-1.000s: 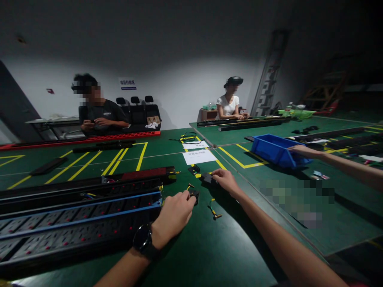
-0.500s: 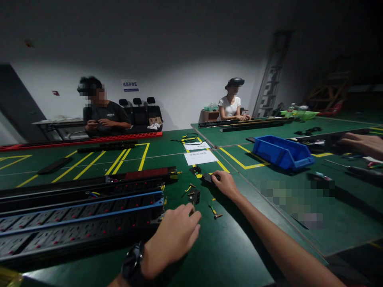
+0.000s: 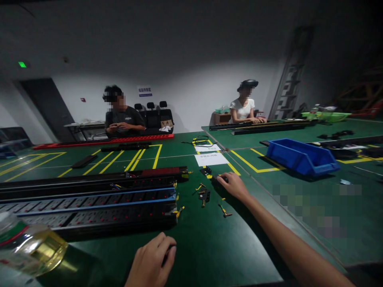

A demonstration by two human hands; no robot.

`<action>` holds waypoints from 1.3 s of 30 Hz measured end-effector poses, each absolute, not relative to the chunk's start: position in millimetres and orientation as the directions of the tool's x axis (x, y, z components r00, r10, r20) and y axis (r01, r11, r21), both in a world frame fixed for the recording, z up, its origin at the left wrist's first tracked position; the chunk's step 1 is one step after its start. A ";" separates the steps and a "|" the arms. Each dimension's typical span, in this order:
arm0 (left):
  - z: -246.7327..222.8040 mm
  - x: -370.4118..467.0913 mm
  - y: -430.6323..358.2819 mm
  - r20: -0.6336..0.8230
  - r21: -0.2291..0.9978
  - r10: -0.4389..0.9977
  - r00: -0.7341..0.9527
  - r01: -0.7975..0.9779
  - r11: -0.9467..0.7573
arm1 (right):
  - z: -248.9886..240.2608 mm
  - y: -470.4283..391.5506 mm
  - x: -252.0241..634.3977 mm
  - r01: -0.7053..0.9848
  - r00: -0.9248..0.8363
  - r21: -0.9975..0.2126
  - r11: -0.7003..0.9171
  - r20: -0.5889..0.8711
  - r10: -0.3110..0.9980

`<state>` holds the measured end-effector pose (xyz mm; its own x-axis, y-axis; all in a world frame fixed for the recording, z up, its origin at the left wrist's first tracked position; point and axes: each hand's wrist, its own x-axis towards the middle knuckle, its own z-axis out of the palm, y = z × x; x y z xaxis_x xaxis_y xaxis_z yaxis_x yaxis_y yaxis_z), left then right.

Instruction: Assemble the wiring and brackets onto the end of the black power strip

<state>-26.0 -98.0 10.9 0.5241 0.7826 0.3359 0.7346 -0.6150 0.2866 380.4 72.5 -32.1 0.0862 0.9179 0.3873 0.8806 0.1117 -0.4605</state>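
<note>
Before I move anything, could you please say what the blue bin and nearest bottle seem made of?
The blue bin looks like moulded plastic, slightly glossy, from its even colour and soft highlights. The nearest bottle seems smooth, clear plastic: yellow liquid shows through, though glass is possible.

At the lower centre of the frame your left hand (image 3: 152, 261) curls near the black socket strips (image 3: 113, 218) on the left, while near mid-frame your right hand (image 3: 235, 185) holds a small black part (image 3: 220, 180), left of the blue bin (image 3: 302, 157).
</note>
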 end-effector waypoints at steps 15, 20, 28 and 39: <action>-3.7 -26.2 -108.4 0.478 0.207 0.757 0.446 0.780 -0.591 | -35.5 66.3 378.0 0.861 0.084 -0.481 0.163 0.451 0.889; 0.6 -25.4 -109.9 0.447 0.216 0.748 0.491 0.752 -0.623 | -33.6 59.6 374.7 0.869 0.091 -0.471 0.151 0.452 0.887; 25.2 0.0 -92.7 0.331 -0.093 0.458 0.825 0.512 -0.854 | -34.9 58.3 373.0 0.880 0.092 -0.455 0.137 0.445 0.891; 34.6 51.4 -35.9 0.291 -0.330 -0.223 0.931 -0.121 -0.936 | -42.7 50.4 376.0 0.952 0.032 -0.288 0.100 0.422 0.906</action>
<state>51.4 -35.9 34.6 0.9306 -0.2226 0.2906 -0.1208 -0.9361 -0.3304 376.0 50.4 -42.7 0.0324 0.9059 0.4223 0.9524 0.1002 -0.2880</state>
